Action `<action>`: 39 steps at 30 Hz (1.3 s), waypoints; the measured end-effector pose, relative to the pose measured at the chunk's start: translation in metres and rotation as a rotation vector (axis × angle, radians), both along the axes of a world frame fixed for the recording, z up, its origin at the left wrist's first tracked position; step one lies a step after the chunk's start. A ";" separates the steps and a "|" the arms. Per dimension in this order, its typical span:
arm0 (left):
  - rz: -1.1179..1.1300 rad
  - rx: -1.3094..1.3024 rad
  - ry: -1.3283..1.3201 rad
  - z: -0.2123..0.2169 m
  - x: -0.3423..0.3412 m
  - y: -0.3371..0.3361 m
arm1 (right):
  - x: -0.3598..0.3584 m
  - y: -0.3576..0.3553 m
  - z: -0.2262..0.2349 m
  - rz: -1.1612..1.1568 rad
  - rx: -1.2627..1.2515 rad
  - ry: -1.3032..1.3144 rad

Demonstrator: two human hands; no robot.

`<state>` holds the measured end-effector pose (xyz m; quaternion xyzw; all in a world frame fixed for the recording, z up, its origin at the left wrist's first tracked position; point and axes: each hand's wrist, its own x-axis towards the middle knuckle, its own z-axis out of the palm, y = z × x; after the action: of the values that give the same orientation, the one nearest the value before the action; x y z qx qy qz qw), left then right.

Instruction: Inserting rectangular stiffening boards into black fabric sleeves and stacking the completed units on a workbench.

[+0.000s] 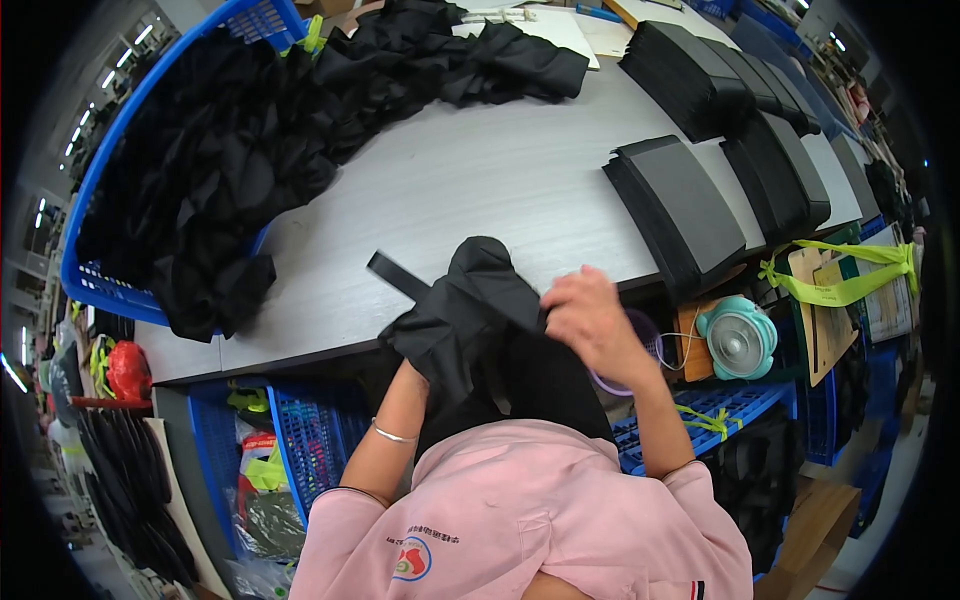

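Observation:
A limp black fabric piece [462,310] is bunched up at the table's front edge, with a flat black strap [397,277] sticking out to its left. My left hand is hidden by the cloth; only the wrist [408,376] shows below its lower left side, so its fingers cannot be seen. On the other side, my right hand [588,318] has its fingers curled and pinched at the fabric's right edge. Part of the cloth hangs down over my dark-clothed lap.
A blue plastic basket [95,180] at the left overflows with crumpled black fabric [215,130] that spreads over the grey table [440,170]. Stacked black flat pieces [675,205] stand at the right. Below them are a turquoise fan [738,338] and a blue crate [715,408].

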<state>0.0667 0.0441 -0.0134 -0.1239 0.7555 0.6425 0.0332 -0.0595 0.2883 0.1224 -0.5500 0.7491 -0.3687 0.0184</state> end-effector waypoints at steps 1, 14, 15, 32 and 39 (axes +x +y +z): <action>0.103 0.393 -0.021 -0.011 0.007 -0.006 | -0.011 -0.005 0.011 -0.104 -0.023 0.097; 0.338 0.106 0.221 0.064 0.021 0.033 | -0.066 -0.037 -0.079 -0.744 -0.501 -0.395; 0.534 0.259 0.128 0.064 0.022 0.027 | -0.051 -0.028 -0.081 -0.757 -0.448 -0.560; -0.006 1.388 0.110 0.024 -0.062 0.027 | -0.026 -0.021 -0.082 -0.023 -0.539 -1.797; 0.070 1.118 0.215 0.045 -0.080 0.022 | -0.040 -0.009 -0.101 0.090 -0.733 -1.860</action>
<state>-0.0131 0.0659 0.0316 -0.0462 0.2951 0.9543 -0.0045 -0.0991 0.2797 0.0209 -0.0425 0.2555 -0.8597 0.4402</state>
